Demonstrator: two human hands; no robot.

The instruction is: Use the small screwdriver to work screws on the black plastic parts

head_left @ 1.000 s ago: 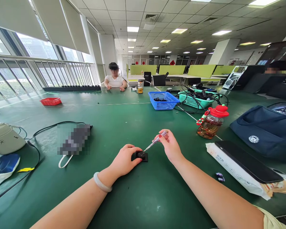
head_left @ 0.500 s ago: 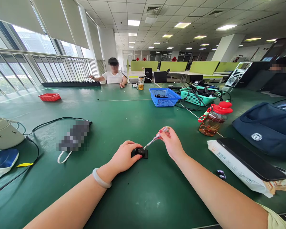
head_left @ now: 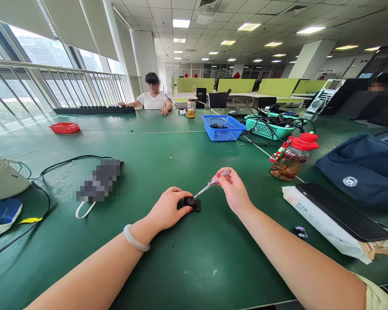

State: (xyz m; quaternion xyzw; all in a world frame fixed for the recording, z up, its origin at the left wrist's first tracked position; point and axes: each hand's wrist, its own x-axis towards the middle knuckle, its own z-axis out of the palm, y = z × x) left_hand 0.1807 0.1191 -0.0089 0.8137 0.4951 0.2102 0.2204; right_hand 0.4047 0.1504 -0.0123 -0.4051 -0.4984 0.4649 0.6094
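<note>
- Two hands are working at one black block point(head_left: 194, 205), which is lying on the table point(head_left: 200, 241).
- The left hand point(head_left: 166, 209) is curling round the block's left end, thumb and fingers closing on it and steadying it.
- The right hand point(head_left: 235, 191) is pinching a screwdriver point(head_left: 210, 185) by its handle, beyond and to the right of the block; the tip is reaching the block's top, though contact is too small to confirm.
- Progress seems to be midway: the block is being held and the screwdriver is pointing into place. What is already done inside the block, and what is remaining, I cannot tell.
- Well beyond the block, a blue basket point(head_left: 224, 135) is holding small dark pieces.
</note>
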